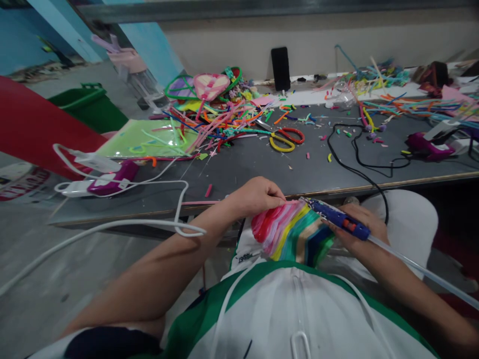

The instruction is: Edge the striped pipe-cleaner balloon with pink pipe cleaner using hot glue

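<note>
Two grips occupied | left hand [257,197] pinches pink upper edge [291,202] of striped piece [290,233]; right hand [368,220] wraps blue glue gun [335,215] | piece over lap [245,245], short of counter [239,174], between hands | gun axis slants down-right from nozzle [304,200]; nozzle-edge contact unclear

A dark grey table [243,167] runs beyond the left hand [260,196] and right hand [361,222]. Ahead of the left lie scissors [275,134] and heaped fuzzy stems [220,122]; to its left, a green packet [130,139] and purple-and-white plug block [108,184]. Black cable [329,144] loops ahead of the right.
</note>
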Available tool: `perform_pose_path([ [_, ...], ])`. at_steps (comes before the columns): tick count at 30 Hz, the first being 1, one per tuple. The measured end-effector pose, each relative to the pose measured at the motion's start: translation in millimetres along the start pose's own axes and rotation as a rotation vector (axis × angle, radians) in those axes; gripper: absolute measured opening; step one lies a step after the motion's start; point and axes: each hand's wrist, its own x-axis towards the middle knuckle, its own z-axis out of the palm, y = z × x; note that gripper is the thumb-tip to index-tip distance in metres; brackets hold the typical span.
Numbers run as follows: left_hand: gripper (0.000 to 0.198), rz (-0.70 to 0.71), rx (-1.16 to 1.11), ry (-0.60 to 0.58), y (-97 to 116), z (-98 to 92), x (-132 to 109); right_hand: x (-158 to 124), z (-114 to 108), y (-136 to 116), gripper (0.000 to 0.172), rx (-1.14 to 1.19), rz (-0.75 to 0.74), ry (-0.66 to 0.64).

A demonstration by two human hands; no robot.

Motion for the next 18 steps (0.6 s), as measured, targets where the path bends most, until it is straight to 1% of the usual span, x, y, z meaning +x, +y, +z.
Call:
perform_pose_path([
  [2,0.026,0.000,0.013,0.006,2,-0.1,0,3,-2,-3,0.019,-0.022,-0.055,-0.022],
  [5,0.026,-0.005,0.028,0.017,5,0.0,-1,7,-8,-10,0.021,-0.097,-0.163,-0.112],
  [8,0.026,-0.009,0.033,0.021,6,0.5,-2,9,-10,-17,0.015,-0.170,-0.220,-0.117],
  [11,0.026,-0.003,0.034,0.029,4,0.9,-2,9,-9,-21,0.013,-0.193,-0.250,-0.119],
  [13,0.026,-0.006,0.037,0.033,3,1.0,-1,8,-7,-21,0.013,-0.182,-0.280,-0.137],
  [16,0.026,-0.006,0.036,0.036,1,0.9,-1,8,-8,-15,0.013,-0.112,-0.363,-0.130],
  [18,0.026,0.000,0.031,0.036,1,0.7,-1,9,-10,-8,0.017,-0.058,-0.364,-0.134],
])
